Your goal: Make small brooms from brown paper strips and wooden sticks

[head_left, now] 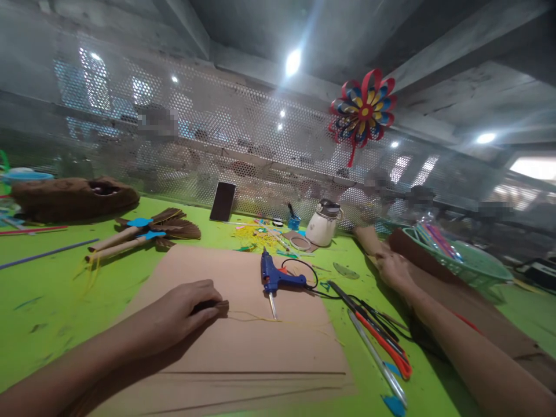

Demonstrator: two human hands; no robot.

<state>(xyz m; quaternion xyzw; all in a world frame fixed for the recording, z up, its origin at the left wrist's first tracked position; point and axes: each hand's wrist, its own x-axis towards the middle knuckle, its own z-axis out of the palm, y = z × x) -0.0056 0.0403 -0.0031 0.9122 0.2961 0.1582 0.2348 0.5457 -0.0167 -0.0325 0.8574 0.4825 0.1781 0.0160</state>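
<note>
My left hand (193,310) is closed on a small brown folded paper piece (222,308), with a thin yellow string trailing from it over the brown paper sheets (260,347). A blue glue gun (278,278) lies on the sheets, its nozzle pointing away from me. At the right, my right hand (393,269) rests on a long strip of brown paper (460,295), its fingers curled at the far end of the strip. Orange-handled scissors (382,341) and a silver rod (382,362) lie between the sheets and my right arm.
Brown paper fans with rolled handles (147,229) lie at the left, near a brown bag (73,197). A phone (223,201), yellow scraps (260,234) and a white jug (322,226) stand farther back. A green basket (469,266) is at right.
</note>
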